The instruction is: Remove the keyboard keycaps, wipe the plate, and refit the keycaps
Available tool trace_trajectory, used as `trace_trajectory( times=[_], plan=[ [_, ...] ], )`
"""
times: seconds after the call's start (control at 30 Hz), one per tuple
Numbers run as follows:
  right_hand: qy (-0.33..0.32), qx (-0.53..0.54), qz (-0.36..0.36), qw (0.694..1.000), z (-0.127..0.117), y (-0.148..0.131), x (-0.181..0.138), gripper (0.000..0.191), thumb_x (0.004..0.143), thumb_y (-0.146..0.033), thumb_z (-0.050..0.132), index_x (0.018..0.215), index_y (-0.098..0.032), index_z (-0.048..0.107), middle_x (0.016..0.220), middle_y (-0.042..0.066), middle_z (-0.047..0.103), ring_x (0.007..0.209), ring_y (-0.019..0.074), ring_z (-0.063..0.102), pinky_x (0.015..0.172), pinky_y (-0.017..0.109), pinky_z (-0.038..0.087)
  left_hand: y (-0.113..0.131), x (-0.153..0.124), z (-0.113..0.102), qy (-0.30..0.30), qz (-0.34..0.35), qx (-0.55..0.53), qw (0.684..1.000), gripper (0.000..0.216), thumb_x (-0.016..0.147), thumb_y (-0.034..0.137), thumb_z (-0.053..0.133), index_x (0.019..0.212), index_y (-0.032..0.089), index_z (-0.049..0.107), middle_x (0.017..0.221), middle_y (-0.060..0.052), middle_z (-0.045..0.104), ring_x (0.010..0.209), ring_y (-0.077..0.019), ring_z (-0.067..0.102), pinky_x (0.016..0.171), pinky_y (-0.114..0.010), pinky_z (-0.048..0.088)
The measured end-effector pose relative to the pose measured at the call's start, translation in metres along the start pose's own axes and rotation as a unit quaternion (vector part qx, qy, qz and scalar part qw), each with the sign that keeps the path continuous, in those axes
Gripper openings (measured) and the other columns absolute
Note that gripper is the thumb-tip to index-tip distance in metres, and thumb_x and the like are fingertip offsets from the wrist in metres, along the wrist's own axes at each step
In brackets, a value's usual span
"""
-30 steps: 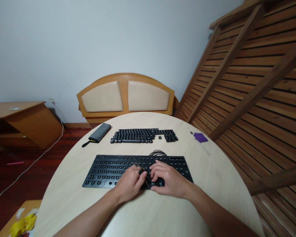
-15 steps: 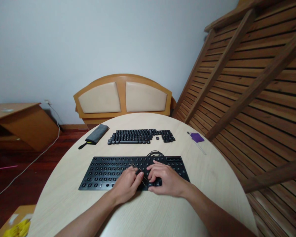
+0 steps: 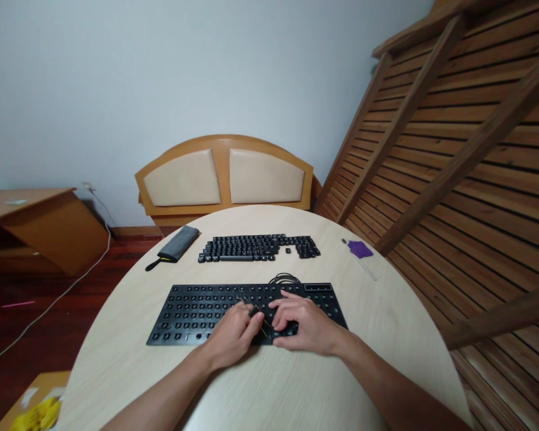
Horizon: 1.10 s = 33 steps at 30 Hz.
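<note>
head view: the keyboard frame [image 3: 193, 311] was seen lying on the desk [image 3: 273, 389] with nearly all of its sockets bared. the removed keycaps [image 3: 238, 247] were laid out in rows farther back, with one loose keycap [image 3: 288, 250] set in a gap between the groups. by this layout the stripping was judged almost complete. only a dark piece [image 3: 291, 328] at the frame's near edge, under the right hand [image 3: 308, 326], looked as if it was left to be dealt with.

the left hand [image 3: 233, 335] was closed around a thin wire tool [image 3: 254, 311]. its black handle was pinched between thumb and forefinger and its wires were angled towards the dark piece. the right hand's grip was curled, with the fingertips resting on the frame around that piece. whether the piece was actually pinched could not be told.

a coiled cable [image 3: 284, 278] was seen at the frame's far edge. a grey pouch [image 3: 177, 244] and a purple tool [image 3: 359, 248] were lying well apart on either side.
</note>
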State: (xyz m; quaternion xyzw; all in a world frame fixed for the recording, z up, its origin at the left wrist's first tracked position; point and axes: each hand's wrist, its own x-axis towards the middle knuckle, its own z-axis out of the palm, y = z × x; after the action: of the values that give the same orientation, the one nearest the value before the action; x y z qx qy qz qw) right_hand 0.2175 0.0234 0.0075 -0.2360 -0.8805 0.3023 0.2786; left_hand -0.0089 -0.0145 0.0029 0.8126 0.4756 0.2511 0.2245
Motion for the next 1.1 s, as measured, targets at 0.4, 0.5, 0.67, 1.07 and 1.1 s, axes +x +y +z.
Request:
trace_trajectory(
  times=[0.4,0.5,0.67,1.07,1.1],
  plan=[
    [0.100,0.075,0.065,0.990,-0.007,-0.005,0.003,0.015,0.081,-0.033,0.079,0.089,-0.021,0.073,0.096,0.004,0.075,0.096,0.0202,0.069,0.090,0.035,0.052,0.001,0.005,-0.003,0.077,-0.115,-0.157,0.978,0.061,0.099,0.063,0.025,0.057,0.021,0.041,0.054,0.002,0.041,0.054,-0.0138,0.039,0.057,-0.029,0.030],
    [0.153,0.035,0.105,0.982,-0.015,-0.001,0.008,0.016,0.087,-0.035,0.073,0.095,-0.021,0.072,0.097,0.004,0.073,0.092,0.0190,0.068,0.086,0.033,0.052,0.002,0.004,-0.002,0.068,-0.106,-0.143,0.982,0.061,0.100,0.060,0.025,0.059,0.020,0.045,0.056,0.000,0.048,0.058,-0.0158,0.046,0.060,-0.029,0.034],
    [0.183,-0.121,0.161,0.962,-0.040,0.023,0.028,0.016,0.090,-0.035,0.067,0.099,-0.022,0.072,0.098,0.004,0.073,0.083,0.0190,0.067,0.081,0.033,0.052,0.005,0.004,-0.003,0.044,-0.074,-0.089,0.992,0.059,0.102,0.054,0.023,0.058,0.021,0.045,0.062,-0.004,0.055,0.066,-0.0186,0.051,0.068,-0.032,0.037],
    [0.078,-0.333,0.300,0.891,-0.046,0.063,0.085,0.016,0.088,-0.026,0.067,0.102,-0.026,0.074,0.109,0.006,0.076,0.101,0.0256,0.070,0.084,0.032,0.050,0.000,0.004,-0.001,0.036,-0.056,-0.040,0.997,0.061,0.104,0.052,0.022,0.058,0.021,0.047,0.067,-0.006,0.061,0.073,-0.0210,0.056,0.075,-0.034,0.038],
    [0.076,-0.336,0.305,0.888,-0.044,0.062,0.088,0.016,0.089,-0.027,0.067,0.103,-0.026,0.074,0.108,0.007,0.076,0.100,0.0255,0.070,0.083,0.032,0.050,0.000,0.003,-0.001,0.036,-0.054,-0.039,0.997,0.060,0.104,0.051,0.022,0.058,0.021,0.048,0.068,-0.006,0.062,0.073,-0.0211,0.057,0.075,-0.034,0.038]
  ],
)
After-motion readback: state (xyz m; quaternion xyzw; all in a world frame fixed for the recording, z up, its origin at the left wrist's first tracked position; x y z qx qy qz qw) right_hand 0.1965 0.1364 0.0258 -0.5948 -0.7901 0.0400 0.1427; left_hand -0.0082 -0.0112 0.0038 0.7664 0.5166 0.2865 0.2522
